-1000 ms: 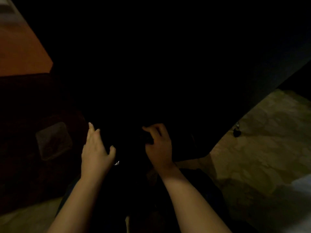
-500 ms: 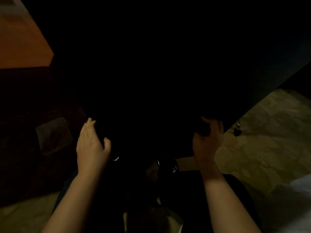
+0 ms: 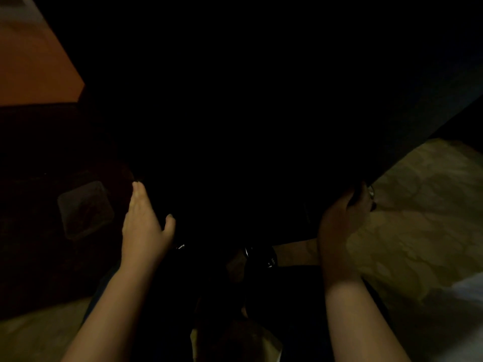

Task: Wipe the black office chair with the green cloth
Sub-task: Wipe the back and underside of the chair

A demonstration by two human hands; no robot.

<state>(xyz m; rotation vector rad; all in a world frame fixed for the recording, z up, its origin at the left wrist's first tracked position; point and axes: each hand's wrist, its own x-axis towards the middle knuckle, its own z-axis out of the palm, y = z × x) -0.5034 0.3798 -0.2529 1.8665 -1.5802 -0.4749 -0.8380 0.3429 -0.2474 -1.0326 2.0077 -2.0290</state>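
- Here, the left hand point(image 3: 146, 223) lies spread, fingers straight and together, thumb out, its palm against the left side of the chair point(image 3: 248, 113)
- The right hand point(image 3: 339, 220) is curled, fingers hooked over the chair's lower right edge; something dark sits under the fingers
- The cloth cannot be made out in this gloom; whether it is bunched inside the right hand I cannot tell
- The chair is the big black mass straight ahead of both hands and above them, filling the middle of the view; its right edge slants from the right hand up toward the top right
- My guess is the coming wipe runs along that slanted edge, and the right hand is the nearer one, being already on it
- Outward: pale patterned floor point(image 3: 418, 231) to the right, a clear square tub point(image 3: 83, 207) left of the left hand, an orange panel point(image 3: 34, 61) top left
- No brand, label or writing can be read
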